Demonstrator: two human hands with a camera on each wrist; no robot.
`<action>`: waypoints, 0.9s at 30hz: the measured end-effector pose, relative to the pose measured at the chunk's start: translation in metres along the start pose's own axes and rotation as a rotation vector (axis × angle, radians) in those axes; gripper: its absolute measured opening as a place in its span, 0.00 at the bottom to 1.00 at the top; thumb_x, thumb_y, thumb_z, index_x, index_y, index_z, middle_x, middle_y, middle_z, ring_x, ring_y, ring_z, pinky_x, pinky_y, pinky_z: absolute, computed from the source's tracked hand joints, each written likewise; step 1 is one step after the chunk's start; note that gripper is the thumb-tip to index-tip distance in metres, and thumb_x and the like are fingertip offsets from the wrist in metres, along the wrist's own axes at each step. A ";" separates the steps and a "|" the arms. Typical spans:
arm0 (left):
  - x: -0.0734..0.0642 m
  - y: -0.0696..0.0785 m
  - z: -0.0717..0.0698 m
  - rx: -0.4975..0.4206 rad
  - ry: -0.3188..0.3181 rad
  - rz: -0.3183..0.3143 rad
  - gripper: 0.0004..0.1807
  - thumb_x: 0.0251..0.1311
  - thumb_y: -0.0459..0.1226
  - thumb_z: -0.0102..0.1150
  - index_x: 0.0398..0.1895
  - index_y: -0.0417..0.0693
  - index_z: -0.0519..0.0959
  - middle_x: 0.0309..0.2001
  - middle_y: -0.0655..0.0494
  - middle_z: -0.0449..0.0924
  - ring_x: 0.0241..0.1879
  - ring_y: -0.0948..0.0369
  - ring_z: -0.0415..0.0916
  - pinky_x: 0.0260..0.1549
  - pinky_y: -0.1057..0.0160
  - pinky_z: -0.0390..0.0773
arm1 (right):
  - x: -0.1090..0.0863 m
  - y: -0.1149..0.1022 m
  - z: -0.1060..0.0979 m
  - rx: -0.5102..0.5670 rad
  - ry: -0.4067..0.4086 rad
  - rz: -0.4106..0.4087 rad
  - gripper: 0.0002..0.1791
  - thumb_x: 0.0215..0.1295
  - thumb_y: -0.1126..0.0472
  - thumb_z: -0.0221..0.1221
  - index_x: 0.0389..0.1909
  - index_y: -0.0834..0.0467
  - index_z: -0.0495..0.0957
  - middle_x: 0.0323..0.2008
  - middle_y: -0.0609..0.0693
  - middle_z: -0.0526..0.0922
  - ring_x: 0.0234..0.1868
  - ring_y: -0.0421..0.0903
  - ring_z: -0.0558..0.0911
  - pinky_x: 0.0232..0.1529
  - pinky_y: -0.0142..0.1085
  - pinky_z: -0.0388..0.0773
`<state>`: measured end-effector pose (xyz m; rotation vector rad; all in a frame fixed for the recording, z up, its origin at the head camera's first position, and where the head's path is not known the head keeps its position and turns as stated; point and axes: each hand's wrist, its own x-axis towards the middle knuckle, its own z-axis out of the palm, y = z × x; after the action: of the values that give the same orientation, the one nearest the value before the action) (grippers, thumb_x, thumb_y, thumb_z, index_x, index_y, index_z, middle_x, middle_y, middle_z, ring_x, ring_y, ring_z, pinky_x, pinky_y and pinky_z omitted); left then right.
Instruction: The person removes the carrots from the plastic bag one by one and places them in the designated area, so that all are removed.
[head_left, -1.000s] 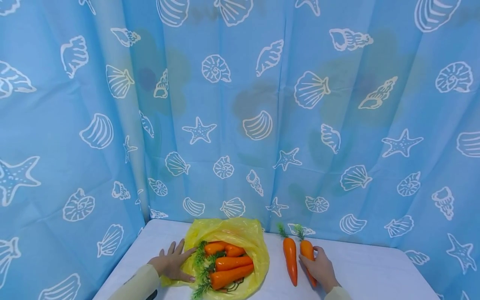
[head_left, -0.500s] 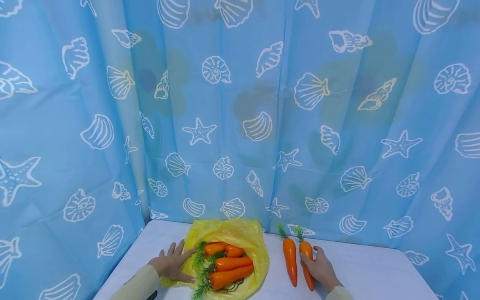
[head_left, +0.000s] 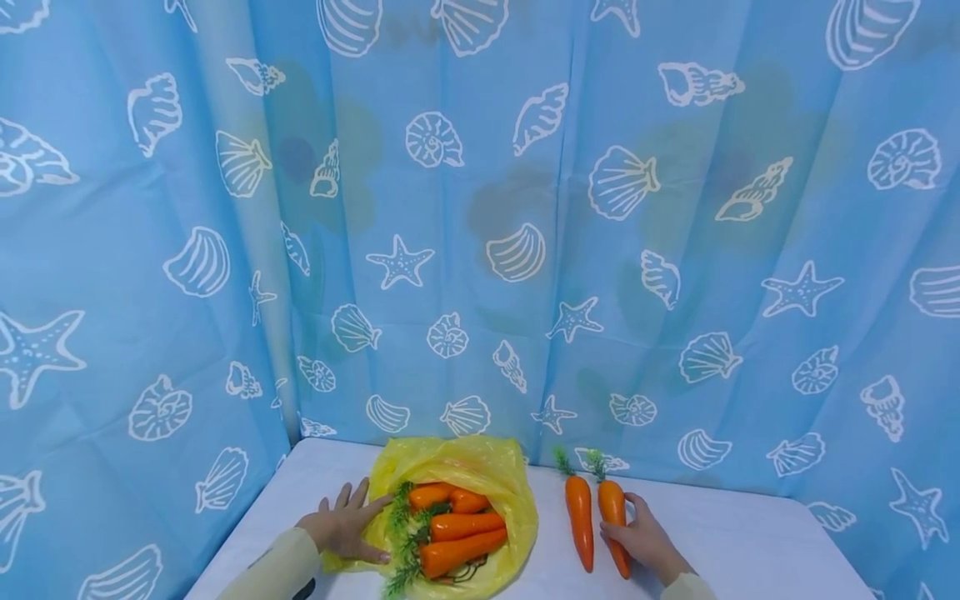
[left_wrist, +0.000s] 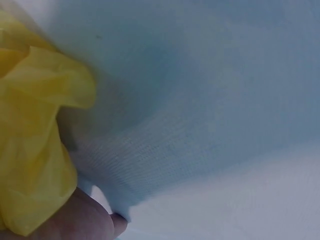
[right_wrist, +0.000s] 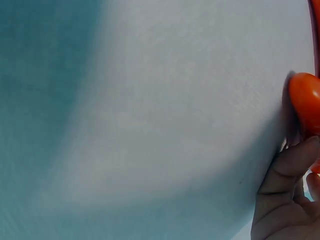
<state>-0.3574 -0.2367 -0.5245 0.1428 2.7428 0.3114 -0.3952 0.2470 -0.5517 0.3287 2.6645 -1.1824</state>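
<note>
My left hand lies with fingers spread at the left side of a yellow plastic bag, its fingertips on the film. Several orange carrots with feathery green tops rest in the bag's mouth, tops pointing left. In the left wrist view, crumpled yellow film covers part of the hand. To the right of the bag, my right hand holds a carrot between thumb and fingers, low on the table. The right wrist view shows that carrot's rounded end above the fingers. A second carrot lies beside it, tip toward me.
A white-covered table carries everything. A blue curtain with white shell and starfish prints rises behind its back edge and along the left side.
The held carrot has turned slightly, its tip shifting a little left, closer to parallel with its neighbour. My right thumb has slid lower along it. My left hand stays put.
</note>
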 end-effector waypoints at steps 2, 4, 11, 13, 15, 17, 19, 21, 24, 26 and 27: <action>-0.001 0.000 -0.001 0.007 -0.013 -0.007 0.56 0.26 0.75 0.55 0.67 0.75 0.55 0.73 0.44 0.41 0.70 0.37 0.38 0.59 0.27 0.39 | -0.001 0.000 0.001 0.003 0.006 0.001 0.55 0.47 0.41 0.66 0.66 0.65 0.46 0.50 0.68 0.68 0.37 0.54 0.73 0.39 0.42 0.76; 0.000 -0.001 -0.001 0.015 -0.013 -0.009 0.56 0.25 0.76 0.54 0.67 0.75 0.55 0.73 0.45 0.41 0.70 0.37 0.38 0.59 0.27 0.39 | -0.001 0.000 0.002 0.008 0.011 0.005 0.56 0.47 0.40 0.66 0.66 0.65 0.47 0.49 0.67 0.69 0.36 0.53 0.73 0.38 0.40 0.76; 0.001 -0.003 0.000 0.035 -0.007 -0.002 0.55 0.27 0.75 0.55 0.67 0.75 0.55 0.73 0.45 0.42 0.70 0.38 0.39 0.59 0.28 0.40 | -0.006 -0.004 0.003 0.008 0.017 0.020 0.54 0.48 0.41 0.65 0.66 0.65 0.48 0.48 0.66 0.69 0.36 0.54 0.72 0.39 0.44 0.76; 0.002 -0.003 0.001 0.028 -0.005 0.008 0.55 0.27 0.76 0.55 0.67 0.75 0.55 0.73 0.44 0.41 0.69 0.37 0.39 0.59 0.27 0.39 | -0.005 -0.004 0.002 0.014 0.015 0.026 0.56 0.47 0.40 0.66 0.67 0.64 0.46 0.51 0.68 0.67 0.38 0.56 0.72 0.43 0.49 0.76; 0.002 -0.002 0.000 0.019 -0.016 0.006 0.56 0.26 0.76 0.53 0.68 0.76 0.54 0.73 0.44 0.39 0.70 0.36 0.37 0.59 0.27 0.37 | -0.003 -0.003 0.001 0.029 0.010 0.034 0.58 0.47 0.39 0.66 0.68 0.62 0.44 0.53 0.69 0.65 0.40 0.57 0.72 0.46 0.53 0.75; 0.002 -0.001 0.000 0.006 -0.019 0.004 0.57 0.25 0.76 0.54 0.67 0.76 0.55 0.73 0.44 0.40 0.70 0.36 0.37 0.59 0.27 0.36 | -0.001 -0.001 0.000 0.047 0.006 0.043 0.59 0.47 0.39 0.66 0.69 0.61 0.42 0.53 0.69 0.66 0.39 0.57 0.72 0.47 0.54 0.75; 0.002 0.000 0.001 -0.004 -0.027 0.005 0.56 0.25 0.76 0.54 0.67 0.75 0.55 0.73 0.44 0.40 0.70 0.36 0.36 0.59 0.27 0.36 | 0.001 0.001 -0.002 0.066 0.003 0.054 0.58 0.48 0.41 0.66 0.70 0.60 0.41 0.50 0.69 0.67 0.37 0.56 0.72 0.46 0.51 0.76; -0.001 0.002 0.001 0.000 -0.027 0.004 0.56 0.26 0.76 0.55 0.68 0.74 0.55 0.73 0.45 0.40 0.70 0.37 0.37 0.59 0.28 0.38 | 0.000 0.002 -0.004 0.076 -0.001 0.060 0.57 0.49 0.41 0.65 0.70 0.60 0.41 0.47 0.67 0.69 0.36 0.54 0.72 0.42 0.48 0.77; -0.002 0.003 0.000 0.027 -0.019 0.010 0.55 0.29 0.75 0.55 0.68 0.73 0.55 0.73 0.43 0.41 0.69 0.36 0.39 0.59 0.28 0.39 | -0.001 0.002 -0.004 0.088 -0.004 0.061 0.57 0.48 0.41 0.65 0.69 0.60 0.43 0.43 0.65 0.71 0.35 0.54 0.72 0.39 0.45 0.78; -0.003 0.003 -0.001 0.038 -0.013 0.009 0.54 0.30 0.74 0.55 0.68 0.72 0.56 0.73 0.43 0.42 0.69 0.36 0.39 0.59 0.27 0.40 | -0.001 0.001 -0.004 0.093 -0.002 0.061 0.57 0.47 0.39 0.65 0.69 0.60 0.43 0.46 0.66 0.70 0.37 0.55 0.72 0.41 0.47 0.77; -0.003 0.002 -0.001 0.043 -0.010 0.009 0.54 0.30 0.74 0.55 0.68 0.72 0.55 0.73 0.43 0.42 0.69 0.36 0.40 0.59 0.27 0.40 | -0.002 0.000 -0.004 0.094 -0.001 0.060 0.57 0.47 0.39 0.65 0.69 0.60 0.44 0.47 0.67 0.69 0.38 0.56 0.72 0.42 0.48 0.77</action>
<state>-0.3548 -0.2349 -0.5218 0.1674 2.7411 0.2529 -0.3938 0.2496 -0.5490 0.4197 2.5841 -1.2918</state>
